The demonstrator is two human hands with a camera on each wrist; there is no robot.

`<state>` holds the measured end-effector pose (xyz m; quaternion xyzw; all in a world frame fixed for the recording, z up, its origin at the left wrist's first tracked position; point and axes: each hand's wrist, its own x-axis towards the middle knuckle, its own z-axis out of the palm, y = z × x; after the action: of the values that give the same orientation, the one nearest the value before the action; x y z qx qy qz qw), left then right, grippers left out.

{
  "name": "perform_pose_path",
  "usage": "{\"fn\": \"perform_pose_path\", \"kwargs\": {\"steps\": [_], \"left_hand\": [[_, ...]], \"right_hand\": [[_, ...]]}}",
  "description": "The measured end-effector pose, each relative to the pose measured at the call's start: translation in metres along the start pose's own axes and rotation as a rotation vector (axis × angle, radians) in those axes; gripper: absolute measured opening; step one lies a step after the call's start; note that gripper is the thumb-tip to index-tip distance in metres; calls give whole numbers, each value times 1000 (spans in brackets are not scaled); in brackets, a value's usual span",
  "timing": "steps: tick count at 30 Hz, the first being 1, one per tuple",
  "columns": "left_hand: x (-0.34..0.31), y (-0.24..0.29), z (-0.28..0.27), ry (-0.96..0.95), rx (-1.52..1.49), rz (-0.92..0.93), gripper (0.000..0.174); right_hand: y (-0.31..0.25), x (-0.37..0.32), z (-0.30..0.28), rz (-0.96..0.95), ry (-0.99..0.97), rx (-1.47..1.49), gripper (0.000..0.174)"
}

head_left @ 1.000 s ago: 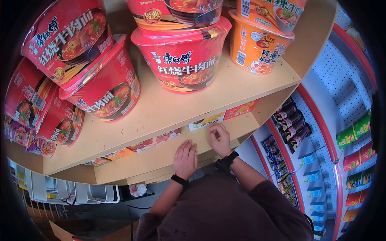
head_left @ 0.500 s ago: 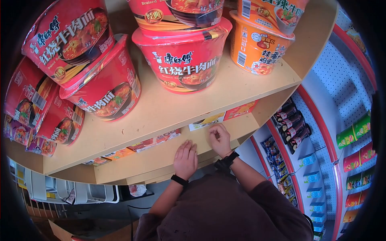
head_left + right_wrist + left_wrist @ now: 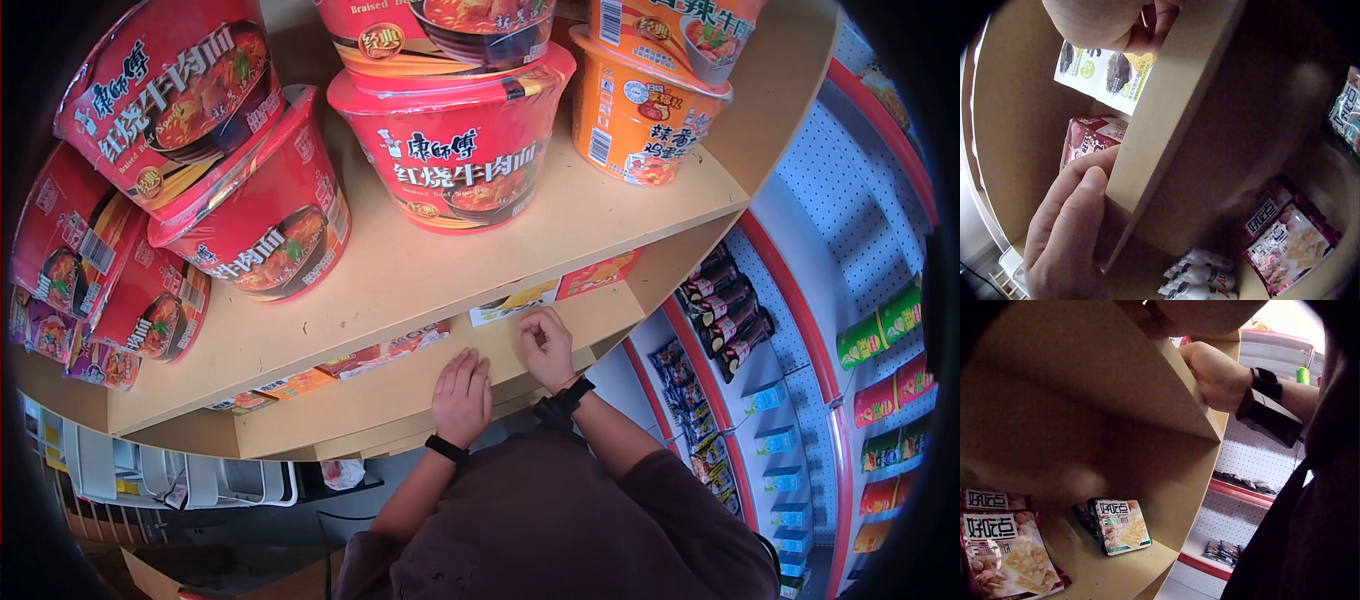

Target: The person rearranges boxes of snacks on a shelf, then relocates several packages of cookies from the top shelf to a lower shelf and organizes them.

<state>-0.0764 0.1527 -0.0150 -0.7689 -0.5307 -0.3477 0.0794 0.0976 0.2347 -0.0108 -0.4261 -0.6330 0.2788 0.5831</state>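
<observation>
My left hand (image 3: 461, 398) rests on the front of a lower wooden shelf (image 3: 350, 400), fingers fairly straight. In the right wrist view, its thumb (image 3: 1092, 181) shows beside the board edge. My right hand (image 3: 545, 345) sits at the same shelf's front edge, fingers loosely curled with nothing in them. A white and yellow snack pack (image 3: 513, 300) lies behind the right hand, with a red pack (image 3: 598, 273) beside it. Red packs (image 3: 395, 350) lie farther left, behind the left hand. Both wrists wear black straps.
Red noodle tubs (image 3: 450, 150) and orange tubs (image 3: 645, 115) stand stacked on the upper shelf. Below the hands' shelf lie biscuit packs (image 3: 1007, 550) and several white bottles (image 3: 1200, 275). White racks with red edges (image 3: 830, 400) stand at right; white baskets (image 3: 180, 470) are at lower left.
</observation>
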Motion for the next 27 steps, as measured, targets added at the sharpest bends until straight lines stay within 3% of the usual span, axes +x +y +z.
{"fn": "perform_pose_path", "kwargs": {"steps": [27], "left_hand": [[0,0,0,-12,0,0,33]], "right_hand": [[-1,1,1,-33,22,-33,12]]}}
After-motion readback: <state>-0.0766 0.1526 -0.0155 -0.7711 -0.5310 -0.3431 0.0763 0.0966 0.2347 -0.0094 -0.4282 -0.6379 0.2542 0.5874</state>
